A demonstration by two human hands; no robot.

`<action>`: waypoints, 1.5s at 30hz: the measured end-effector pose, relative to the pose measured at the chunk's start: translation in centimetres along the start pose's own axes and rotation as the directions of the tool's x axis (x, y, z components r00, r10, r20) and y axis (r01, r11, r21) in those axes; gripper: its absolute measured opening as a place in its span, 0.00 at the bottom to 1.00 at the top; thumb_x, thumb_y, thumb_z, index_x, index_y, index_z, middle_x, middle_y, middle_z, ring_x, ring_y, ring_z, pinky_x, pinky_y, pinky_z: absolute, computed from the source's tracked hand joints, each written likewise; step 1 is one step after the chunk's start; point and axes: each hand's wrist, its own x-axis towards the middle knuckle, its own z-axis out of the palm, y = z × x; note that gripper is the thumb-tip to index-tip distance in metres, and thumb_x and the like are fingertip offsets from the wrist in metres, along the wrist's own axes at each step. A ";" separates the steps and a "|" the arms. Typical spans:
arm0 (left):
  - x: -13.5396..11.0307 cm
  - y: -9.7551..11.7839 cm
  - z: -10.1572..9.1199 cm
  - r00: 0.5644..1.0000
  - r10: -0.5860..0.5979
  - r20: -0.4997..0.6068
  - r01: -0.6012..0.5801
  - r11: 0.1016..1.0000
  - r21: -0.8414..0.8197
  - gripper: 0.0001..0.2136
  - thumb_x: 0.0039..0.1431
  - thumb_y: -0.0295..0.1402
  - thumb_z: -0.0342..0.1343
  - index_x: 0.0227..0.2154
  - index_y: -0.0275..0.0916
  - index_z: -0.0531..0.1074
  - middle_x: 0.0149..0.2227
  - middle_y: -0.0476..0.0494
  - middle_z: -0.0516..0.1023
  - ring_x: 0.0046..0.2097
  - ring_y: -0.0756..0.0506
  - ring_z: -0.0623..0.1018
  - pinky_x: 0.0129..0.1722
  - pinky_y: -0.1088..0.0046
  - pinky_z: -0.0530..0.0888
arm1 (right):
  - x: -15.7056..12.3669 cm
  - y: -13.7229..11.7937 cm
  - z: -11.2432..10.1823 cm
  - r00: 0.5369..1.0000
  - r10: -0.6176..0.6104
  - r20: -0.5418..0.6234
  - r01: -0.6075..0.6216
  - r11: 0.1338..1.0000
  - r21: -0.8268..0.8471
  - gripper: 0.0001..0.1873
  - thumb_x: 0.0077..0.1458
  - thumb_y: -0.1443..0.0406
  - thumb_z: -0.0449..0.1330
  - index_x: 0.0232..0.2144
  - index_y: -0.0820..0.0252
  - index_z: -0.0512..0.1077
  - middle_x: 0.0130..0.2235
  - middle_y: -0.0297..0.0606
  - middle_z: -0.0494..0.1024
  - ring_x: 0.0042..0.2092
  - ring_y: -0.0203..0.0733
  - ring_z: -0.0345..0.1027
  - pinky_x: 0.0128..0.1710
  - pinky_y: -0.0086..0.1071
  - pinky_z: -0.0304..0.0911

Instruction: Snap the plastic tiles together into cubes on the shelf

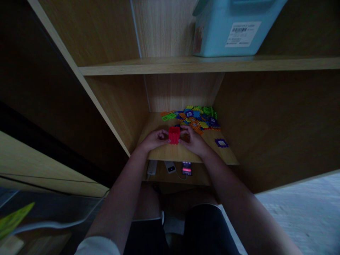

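Observation:
Between my two hands a red block (174, 135), boxy and seemingly built of flat toothed pieces, is held just above the shelf board. My left hand (157, 138) grips its left side with thumb and fingertips. On the opposite side, my right hand (193, 139) pinches it with the thumb low and a finger near the top. Behind it lies a pile of colourful interlocking plastic tiles (196, 114) in orange, blue, yellow, green and purple. A single purple tile (221, 143) with a white window-like pattern rests to the right of my right hand.
Wooden side panels enclose the compartment. A light-blue plastic bin (220, 35) stands on the upper shelf (159, 66). Below the work shelf are a white power strip (152, 167), a white device with a small display (170, 167) and a phone on a cable (186, 168).

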 end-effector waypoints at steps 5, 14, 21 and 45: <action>-0.1 0.0 -0.1 1.000 0.003 0.011 -0.003 1.000 0.009 0.25 0.50 0.48 0.72 0.46 0.39 0.78 0.28 0.56 0.69 0.28 0.52 0.67 0.30 0.76 0.63 | 0.0 -0.2 -0.1 1.000 -0.011 0.000 0.011 1.000 0.004 0.35 0.60 0.60 0.69 0.65 0.52 0.60 0.51 0.42 0.83 0.54 0.51 0.77 0.60 0.49 0.68; -0.2 0.4 0.0 1.000 0.008 0.004 -0.008 1.000 0.024 0.24 0.49 0.48 0.72 0.45 0.39 0.78 0.28 0.56 0.69 0.29 0.52 0.67 0.30 0.75 0.63 | 0.0 -0.5 0.0 1.000 -0.006 0.005 0.006 1.000 0.015 0.34 0.60 0.61 0.68 0.64 0.53 0.61 0.50 0.41 0.83 0.53 0.49 0.78 0.60 0.48 0.68; -0.3 0.5 0.0 1.000 -0.010 -0.001 0.010 0.999 0.037 0.24 0.49 0.48 0.72 0.45 0.39 0.79 0.27 0.56 0.69 0.28 0.52 0.67 0.30 0.75 0.63 | 0.0 -0.2 0.0 1.000 -0.003 0.016 0.003 1.000 0.004 0.34 0.60 0.60 0.69 0.64 0.52 0.61 0.51 0.41 0.83 0.54 0.50 0.78 0.61 0.49 0.68; -0.4 0.7 0.0 1.000 -0.005 0.019 0.002 0.988 0.153 0.20 0.51 0.46 0.70 0.42 0.39 0.82 0.26 0.54 0.70 0.28 0.51 0.67 0.29 0.75 0.62 | 0.1 -0.5 -0.1 1.000 0.005 0.025 -0.004 0.999 -0.046 0.34 0.57 0.63 0.71 0.63 0.53 0.64 0.48 0.40 0.84 0.53 0.51 0.79 0.59 0.47 0.69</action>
